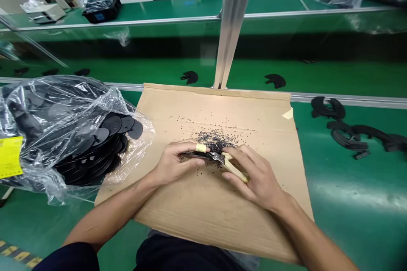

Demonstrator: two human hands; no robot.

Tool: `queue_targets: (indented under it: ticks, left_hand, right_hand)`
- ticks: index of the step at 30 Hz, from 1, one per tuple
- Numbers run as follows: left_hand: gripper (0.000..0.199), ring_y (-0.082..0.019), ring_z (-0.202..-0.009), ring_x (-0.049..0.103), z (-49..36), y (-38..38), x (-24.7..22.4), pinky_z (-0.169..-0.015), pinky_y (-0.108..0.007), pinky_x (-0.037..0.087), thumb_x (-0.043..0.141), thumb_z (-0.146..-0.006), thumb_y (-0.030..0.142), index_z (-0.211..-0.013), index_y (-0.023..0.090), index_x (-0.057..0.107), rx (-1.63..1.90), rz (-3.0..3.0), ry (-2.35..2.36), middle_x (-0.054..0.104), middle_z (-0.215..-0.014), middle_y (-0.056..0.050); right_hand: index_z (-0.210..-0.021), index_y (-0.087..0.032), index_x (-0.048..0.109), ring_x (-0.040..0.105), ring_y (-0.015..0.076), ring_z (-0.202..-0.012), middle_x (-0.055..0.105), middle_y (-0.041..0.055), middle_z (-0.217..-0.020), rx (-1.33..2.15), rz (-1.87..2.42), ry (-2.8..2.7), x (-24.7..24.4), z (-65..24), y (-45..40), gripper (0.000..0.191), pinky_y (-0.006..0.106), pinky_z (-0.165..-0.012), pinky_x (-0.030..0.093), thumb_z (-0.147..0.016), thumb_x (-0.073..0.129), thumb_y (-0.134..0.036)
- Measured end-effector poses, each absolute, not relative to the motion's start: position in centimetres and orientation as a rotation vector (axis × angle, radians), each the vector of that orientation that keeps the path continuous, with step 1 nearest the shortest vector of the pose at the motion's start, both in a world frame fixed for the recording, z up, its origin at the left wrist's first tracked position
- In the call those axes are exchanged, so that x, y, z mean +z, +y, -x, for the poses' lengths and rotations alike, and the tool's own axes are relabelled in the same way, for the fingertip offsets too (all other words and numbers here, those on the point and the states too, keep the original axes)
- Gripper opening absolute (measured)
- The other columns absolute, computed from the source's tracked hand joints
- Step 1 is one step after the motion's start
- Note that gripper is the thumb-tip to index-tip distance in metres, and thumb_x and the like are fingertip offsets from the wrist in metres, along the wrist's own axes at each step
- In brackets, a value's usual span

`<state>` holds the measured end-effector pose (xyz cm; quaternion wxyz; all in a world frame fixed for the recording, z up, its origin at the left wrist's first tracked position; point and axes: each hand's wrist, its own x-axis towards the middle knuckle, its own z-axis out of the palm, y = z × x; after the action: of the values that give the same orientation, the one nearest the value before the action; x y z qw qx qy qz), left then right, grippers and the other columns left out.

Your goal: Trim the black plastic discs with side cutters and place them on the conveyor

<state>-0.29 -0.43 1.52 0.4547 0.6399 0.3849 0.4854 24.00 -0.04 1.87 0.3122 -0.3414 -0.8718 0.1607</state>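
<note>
Left fingers (184, 147) pinch a thin black piece (194, 155) (probably light and stiff, best held by its edge) beside the right fingers (241, 156), which grip yellow-handled pliers (235, 172).

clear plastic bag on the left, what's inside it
A pile of flat, rounded black parts shows most plainly toward the right end of the clear plastic bag. Its creases and glare blur those farther left; what lies behind the yellow label is hidden.
</note>
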Motion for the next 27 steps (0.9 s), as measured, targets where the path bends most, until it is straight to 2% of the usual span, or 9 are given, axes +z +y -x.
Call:
queue_targets:
  ticks: [6,12,21,24,27]
  left_hand:
    - [0.021,-0.017,-0.089,0.072,0.4,-0.5,1.8,-0.081,-0.028,0.059,0.079,-0.082,0.024,-0.103,0.019,0.079,1.183,-1.620,0.918,0.078,-0.095,-0.008]
    - [0.021,-0.018,-0.087,0.072,0.4,-0.6,1.8,-0.080,-0.029,0.059,0.079,-0.082,0.025,-0.101,0.019,0.080,1.170,-1.626,0.932,0.078,-0.094,-0.009]
    - [0.019,-0.016,-0.077,0.073,0.7,-1.4,1.5,-0.070,-0.024,0.058,0.083,-0.077,0.023,-0.096,0.022,0.081,1.168,-1.611,0.982,0.079,-0.087,-0.006]
    - [0.017,-0.017,-0.077,0.073,0.6,-1.4,1.4,-0.071,-0.025,0.059,0.082,-0.078,0.025,-0.095,0.021,0.081,1.160,-1.601,1.005,0.079,-0.087,-0.006]
    - [0.018,-0.017,-0.081,0.071,0.4,-1.2,1.6,-0.074,-0.025,0.059,0.082,-0.078,0.027,-0.094,0.020,0.081,1.181,-1.593,1.032,0.077,-0.086,-0.006]
  right_hand:
    - [-0.127,-0.016,0.050,0.058,0.0203,-0.079,0.061,0.0092,-0.095,0.396,0.891,-2.306,1.8,-24.0,-0.2,0.037,0.033,-0.066,0.051,-0.098,0.055,-0.039]
    - [-0.122,-0.016,0.054,0.058,0.0187,-0.078,0.062,0.0083,-0.093,0.394,0.912,-2.323,1.9,-24.1,-0.3,0.032,0.031,-0.066,0.049,-0.099,0.054,-0.037]
    - [-0.109,-0.017,0.061,0.047,0.0142,-0.067,0.057,0.0021,-0.078,0.254,1.046,-2.399,2.9,-23.9,-1.5,0.025,0.027,-0.057,0.036,-0.102,0.049,-0.038]
    - [-0.106,-0.018,0.062,0.047,0.0138,-0.065,0.058,0.0020,-0.078,0.307,1.092,-2.378,2.6,-23.8,-1.7,0.024,0.027,-0.057,0.035,-0.102,0.047,-0.037]
    - [-0.108,-0.018,0.061,0.051,0.0150,-0.069,0.060,0.0038,-0.083,0.453,1.101,-2.240,2.3,-23.7,-1.6,0.024,0.027,-0.059,0.039,-0.100,0.050,-0.038]
